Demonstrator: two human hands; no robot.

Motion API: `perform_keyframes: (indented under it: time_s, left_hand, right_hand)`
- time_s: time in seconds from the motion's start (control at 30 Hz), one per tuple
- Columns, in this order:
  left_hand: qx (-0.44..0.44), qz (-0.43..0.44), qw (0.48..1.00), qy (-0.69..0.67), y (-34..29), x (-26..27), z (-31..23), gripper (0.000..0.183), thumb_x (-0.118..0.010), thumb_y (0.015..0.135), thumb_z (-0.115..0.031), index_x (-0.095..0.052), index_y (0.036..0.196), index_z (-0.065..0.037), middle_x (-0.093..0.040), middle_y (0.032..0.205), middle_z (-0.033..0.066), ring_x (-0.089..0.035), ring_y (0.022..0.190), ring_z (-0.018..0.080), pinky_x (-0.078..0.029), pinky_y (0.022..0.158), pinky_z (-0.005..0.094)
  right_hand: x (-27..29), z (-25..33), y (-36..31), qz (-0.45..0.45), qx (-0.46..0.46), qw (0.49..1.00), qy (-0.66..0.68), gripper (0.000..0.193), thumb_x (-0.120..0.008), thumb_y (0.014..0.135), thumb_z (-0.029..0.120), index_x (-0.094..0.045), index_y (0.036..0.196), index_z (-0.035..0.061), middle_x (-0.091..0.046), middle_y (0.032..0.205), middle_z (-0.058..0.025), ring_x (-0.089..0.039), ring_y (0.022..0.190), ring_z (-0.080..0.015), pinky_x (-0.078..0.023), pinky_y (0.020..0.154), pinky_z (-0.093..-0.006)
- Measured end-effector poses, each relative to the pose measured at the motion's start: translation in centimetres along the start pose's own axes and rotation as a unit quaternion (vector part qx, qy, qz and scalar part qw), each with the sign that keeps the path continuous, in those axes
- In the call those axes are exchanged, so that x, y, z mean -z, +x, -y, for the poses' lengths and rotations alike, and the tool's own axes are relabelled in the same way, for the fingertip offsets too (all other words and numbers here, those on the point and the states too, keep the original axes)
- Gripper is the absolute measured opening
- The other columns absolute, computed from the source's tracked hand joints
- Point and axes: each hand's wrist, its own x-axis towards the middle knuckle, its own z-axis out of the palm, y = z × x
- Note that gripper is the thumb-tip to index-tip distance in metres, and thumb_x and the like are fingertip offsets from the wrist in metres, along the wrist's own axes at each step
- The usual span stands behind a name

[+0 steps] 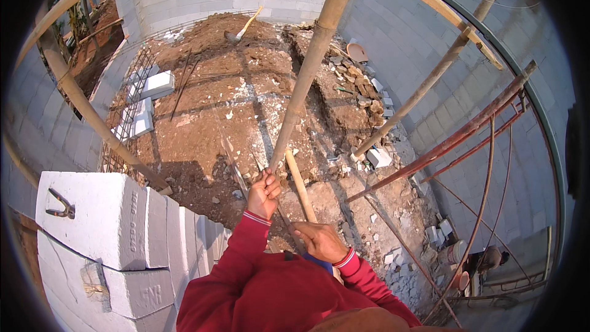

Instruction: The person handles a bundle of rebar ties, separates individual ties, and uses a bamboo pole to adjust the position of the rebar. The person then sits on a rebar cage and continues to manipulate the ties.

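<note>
My left hand [265, 193] is closed in front of my chest, fingers curled inward. A thin pointed tip [257, 161] shows just above it; whether the fingers hold it I cannot make out. Lower and to the right, my right hand [321, 241] is also closed, thumb and forefinger toward the left. Any item in its grasp is hidden. A light wooden bar [300, 185] runs down behind the right hand. Close to the left hand stands a thick bamboo pole [310, 77], slanting upward. A blue item [317, 263] shows partly beneath the right hand.
White blocks [92, 218] are stacked at lower left, with metal pincers [61, 204] on top. Below lie soil and rubble [203, 110], plus a long-handled digging tool [246, 24]. A red metal frame [445, 132] and bamboo props stand right. Another person [490, 259] is near buckets.
</note>
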Motion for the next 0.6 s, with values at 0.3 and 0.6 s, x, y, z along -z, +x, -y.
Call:
perform_keyframes:
  time_s: [0.3, 0.6]
  left_hand:
    - [-0.003, 0.008, 0.999, -0.051, 1.1, 0.1, -0.3, 0.015, -0.04, 0.107, -0.016, -0.051, 0.103, -0.008, -0.042, 0.071, -0.0016, -0.03, 0.049, 0.0051, -0.024, 0.043, 0.021]
    - [0.093, 0.036, 0.995, -0.027, 0.4, 0.9, 1.3, 0.012, -0.041, 0.107, -0.015, -0.052, 0.105, -0.008, -0.042, 0.07, -0.0015, -0.03, 0.05, 0.0053, -0.023, 0.043, 0.0216]
  right_hand:
    - [-0.7, -0.8, -1.3, 0.097, -0.123, 0.982, -0.109, 0.029, -0.056, 0.092, 0.012, -0.063, 0.12, 0.0064, -0.069, 0.093, -0.0208, -0.067, 0.081, -0.0391, -0.052, 0.068, -0.0465]
    - [3.8, -3.6, -0.9, -0.091, -0.218, 0.96, -0.151, 0.031, -0.058, 0.088, 0.008, -0.065, 0.118, 0.0082, -0.07, 0.087, -0.0195, -0.068, 0.077, -0.0381, -0.052, 0.065, -0.0467]
